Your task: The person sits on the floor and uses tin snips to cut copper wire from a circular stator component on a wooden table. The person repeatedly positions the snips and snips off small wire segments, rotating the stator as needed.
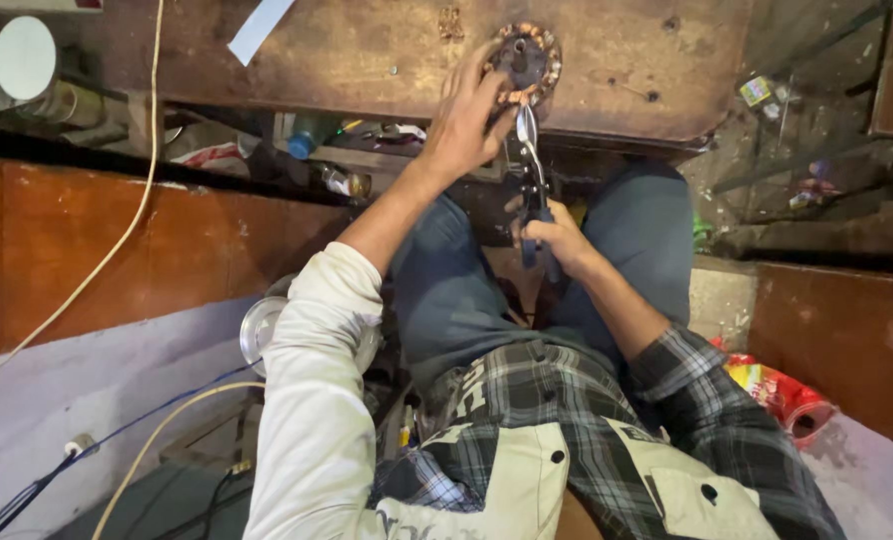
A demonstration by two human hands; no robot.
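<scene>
- The round motor stator [525, 62], ringed with coppery windings, lies at the near edge of the worn brown tabletop [367, 60], right in front of the seated person.
- The left hand [464, 120] is spread over the stator's near left side, fingers curled onto the rim and pressing it down; it holds the part steady and does not lift it.
- The right hand [557, 238] is closed in a fist around the dark handles of a pair of pliers [532, 170], whose metal nose points up to the stator's lower edge, touching or just short of the windings.
- Judging by this, the work on the windings is under way, not finished: copper wire shows around most of the ring.
- Whether any wire is already cut or pulled loose is too small to tell.
</scene>
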